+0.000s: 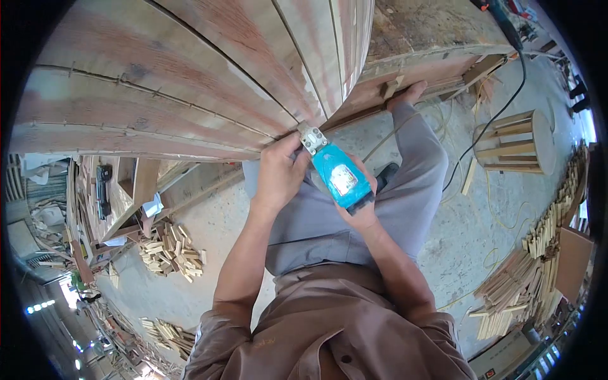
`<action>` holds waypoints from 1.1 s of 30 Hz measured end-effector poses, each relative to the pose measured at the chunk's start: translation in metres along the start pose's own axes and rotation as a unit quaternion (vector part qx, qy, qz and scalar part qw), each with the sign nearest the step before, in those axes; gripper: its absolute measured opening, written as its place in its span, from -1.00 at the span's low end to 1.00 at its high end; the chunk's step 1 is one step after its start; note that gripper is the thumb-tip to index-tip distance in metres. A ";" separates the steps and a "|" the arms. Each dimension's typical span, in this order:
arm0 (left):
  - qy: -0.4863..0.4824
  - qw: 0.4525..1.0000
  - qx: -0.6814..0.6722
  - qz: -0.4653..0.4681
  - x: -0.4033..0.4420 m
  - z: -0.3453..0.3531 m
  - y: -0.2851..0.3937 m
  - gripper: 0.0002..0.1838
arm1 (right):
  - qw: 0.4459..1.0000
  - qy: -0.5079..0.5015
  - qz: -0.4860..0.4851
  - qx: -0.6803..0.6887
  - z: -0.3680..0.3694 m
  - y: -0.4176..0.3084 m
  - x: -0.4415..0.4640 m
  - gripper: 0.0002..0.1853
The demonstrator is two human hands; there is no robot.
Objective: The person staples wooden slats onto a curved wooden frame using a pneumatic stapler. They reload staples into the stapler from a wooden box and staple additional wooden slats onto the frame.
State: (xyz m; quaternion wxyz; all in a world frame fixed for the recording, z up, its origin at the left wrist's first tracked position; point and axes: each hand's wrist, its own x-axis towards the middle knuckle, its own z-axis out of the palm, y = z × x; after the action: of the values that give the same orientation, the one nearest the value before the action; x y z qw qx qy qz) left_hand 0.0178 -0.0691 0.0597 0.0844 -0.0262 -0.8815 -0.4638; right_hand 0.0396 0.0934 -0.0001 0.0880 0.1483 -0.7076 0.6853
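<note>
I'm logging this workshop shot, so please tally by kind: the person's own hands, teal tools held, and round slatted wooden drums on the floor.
Hands: 2 (left hand, right hand)
Held teal tool: 1
Round slatted wooden drum: 1
Total: 4

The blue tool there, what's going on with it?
A person is working with bare hands. The right hand grips the blue tool, whose metal head is up at the edge of a large, grooved wooden piece. The left hand is beside that head, fingers at the same edge; whether they grip anything is unclear. A pile of wood offcuts lies on the floor.
</note>
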 end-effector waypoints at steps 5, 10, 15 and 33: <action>0.000 1.000 0.020 0.007 0.002 -0.010 0.006 -0.81 | 0.999 -0.010 0.005 0.035 0.001 -0.017 0.007 -0.46; -0.003 1.000 -0.004 0.012 0.006 -0.015 0.015 -0.80 | 0.999 -0.002 -0.022 -0.043 0.002 -0.027 0.014 -0.54; -0.018 1.000 0.003 0.010 0.006 -0.022 0.025 -0.78 | 0.999 -0.004 0.019 0.050 -0.001 -0.037 0.010 -0.48; -0.002 0.999 0.008 0.048 0.010 -0.039 0.047 -0.80 | 0.998 -0.012 -0.011 0.056 -0.001 -0.064 0.022 -0.44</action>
State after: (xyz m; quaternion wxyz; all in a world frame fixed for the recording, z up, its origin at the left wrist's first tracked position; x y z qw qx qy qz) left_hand 0.0182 -0.0744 0.1213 0.1048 -0.0688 -0.8832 -0.4519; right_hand 0.0402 0.0917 0.0673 0.0791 0.1689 -0.6675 0.7209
